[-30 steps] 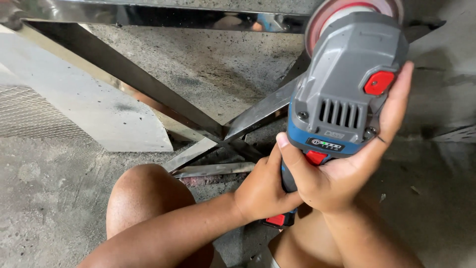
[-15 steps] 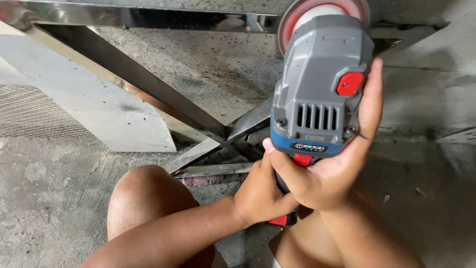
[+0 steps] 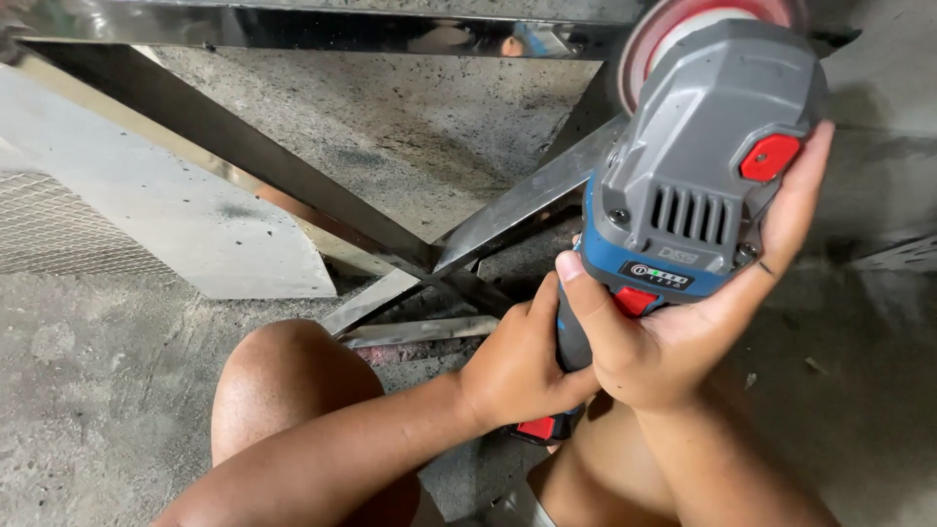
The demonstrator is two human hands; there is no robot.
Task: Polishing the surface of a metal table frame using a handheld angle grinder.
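Head view: both hands grip a cordless angle grinder (image 3: 698,185) at 2 o'clock.
Left hand (image 3: 517,366) wraps the handle; right hand (image 3: 683,332) cups the grey body, fingers curled. Its red-rimmed disc (image 3: 673,24) sits at the polished steel frame (image 3: 293,24); a small dark label faces the camera. Grinding looks underway; steadiness matters.

We note a grey and blue grinder (image 3: 698,185) with red buttons and reddish disc (image 3: 673,24); mirror-bright silver bars (image 3: 293,185); speckled grey concrete floor (image 3: 88,390).
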